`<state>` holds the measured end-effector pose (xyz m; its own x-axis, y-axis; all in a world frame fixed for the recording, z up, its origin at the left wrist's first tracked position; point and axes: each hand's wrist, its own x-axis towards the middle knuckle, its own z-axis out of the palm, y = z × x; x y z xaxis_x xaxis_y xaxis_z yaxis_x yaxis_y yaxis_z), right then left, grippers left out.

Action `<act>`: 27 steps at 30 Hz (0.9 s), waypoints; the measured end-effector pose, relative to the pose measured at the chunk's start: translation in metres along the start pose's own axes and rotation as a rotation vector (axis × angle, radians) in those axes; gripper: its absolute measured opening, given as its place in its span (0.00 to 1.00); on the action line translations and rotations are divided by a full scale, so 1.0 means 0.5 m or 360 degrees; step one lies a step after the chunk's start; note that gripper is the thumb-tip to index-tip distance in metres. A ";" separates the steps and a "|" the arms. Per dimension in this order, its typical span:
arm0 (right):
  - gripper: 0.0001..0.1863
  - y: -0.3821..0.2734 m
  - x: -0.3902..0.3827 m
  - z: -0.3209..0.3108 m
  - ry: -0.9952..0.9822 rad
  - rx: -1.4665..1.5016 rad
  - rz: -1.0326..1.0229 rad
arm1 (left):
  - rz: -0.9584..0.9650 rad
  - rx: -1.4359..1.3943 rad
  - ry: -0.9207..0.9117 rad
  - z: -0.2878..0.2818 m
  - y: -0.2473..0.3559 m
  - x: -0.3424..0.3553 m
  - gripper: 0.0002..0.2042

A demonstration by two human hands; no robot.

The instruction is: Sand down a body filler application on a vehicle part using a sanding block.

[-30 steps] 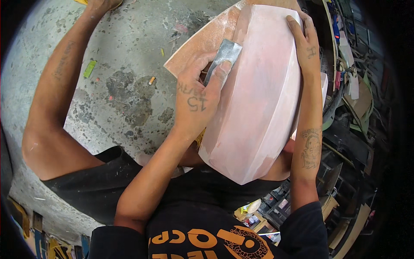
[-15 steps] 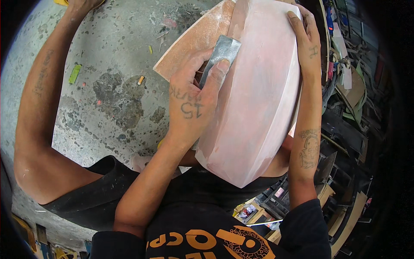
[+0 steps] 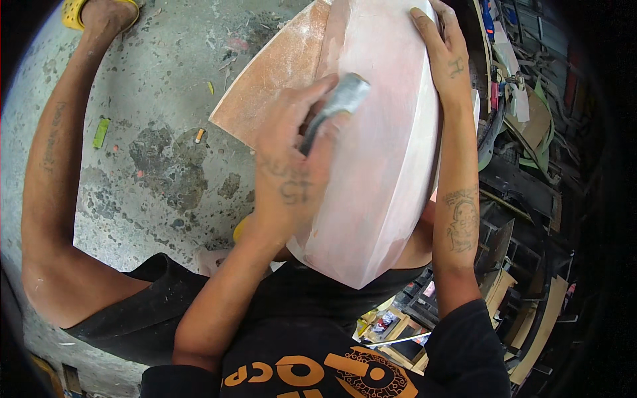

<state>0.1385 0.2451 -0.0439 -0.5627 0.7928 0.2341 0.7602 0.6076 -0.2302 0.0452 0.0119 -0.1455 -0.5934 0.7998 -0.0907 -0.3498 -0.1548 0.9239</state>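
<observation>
A long curved panel (image 3: pixel 378 152), coated chalky pinkish-white with ridged edges and a pointed near end, rests across my lap. Its left side joins an orange-brown flap (image 3: pixel 282 73) dusted with white powder. My left hand (image 3: pixel 292 146), smeared by motion, is closed round a grey block wrapped in what looks like sandpaper (image 3: pixel 348 95), pressed against the panel's left part. Along the panel's far right edge my right hand (image 3: pixel 450 56) grips it, thumb on top; the other fingers are partly hidden behind the edge.
Stained concrete floor (image 3: pixel 172 86) lies to the left, with a green scrap (image 3: pixel 101 132) and a cigarette butt (image 3: pixel 199 136). My bent leg (image 3: pixel 53 166) ends in a yellow clog (image 3: pixel 123 13). Piled scrap boards (image 3: pixel 531 172) and cables crowd the right side.
The grey block has moved rightward across the panel's left ridge onto its pinkish face and tilted. The whole view has shifted slightly; my right hand keeps its place on the edge.
</observation>
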 end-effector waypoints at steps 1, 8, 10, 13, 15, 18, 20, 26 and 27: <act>0.30 -0.006 -0.003 0.001 0.0000 0.0003 0.0076 | 0.0126 0.0036 -0.0010 0.015 0.006 0.002 0.15; 0.30 0.019 0.014 0.013 0.0047 0.0051 -0.0244 | 0.0567 0.0302 -0.0137 0.047 0.022 0.009 0.13; 0.30 0.033 0.005 0.020 0.0034 0.0157 -0.0142 | 0.0552 0.0289 -0.0178 0.048 0.033 -0.016 0.12; 0.31 0.041 0.018 0.035 0.0089 0.0131 -0.0200 | 0.0529 0.0304 -0.0188 0.043 0.031 -0.004 0.12; 0.31 0.036 0.012 0.047 0.0081 0.0283 -0.0203 | 0.0581 0.0431 -0.0040 0.040 0.007 0.055 0.12; 0.33 0.060 0.012 0.038 0.0067 0.0278 -0.0141 | 0.0567 0.0289 -0.0138 0.053 0.033 -0.026 0.11; 0.33 0.042 0.002 0.036 0.0074 0.0222 -0.0147 | 0.0575 0.0280 -0.0127 0.048 0.036 -0.027 0.11; 0.34 0.077 0.015 0.052 0.0074 0.0391 -0.0116 | 0.0639 0.0475 -0.0072 0.055 0.037 -0.020 0.11; 0.34 0.078 0.017 0.047 0.0084 0.0390 -0.0114 | 0.0568 0.0373 -0.0103 0.057 0.048 -0.048 0.11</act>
<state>0.1559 0.2766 -0.0732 -0.5898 0.7475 0.3056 0.6140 0.6609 -0.4316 0.0717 0.0054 -0.1107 -0.5978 0.7560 0.2667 0.0479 -0.2984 0.9533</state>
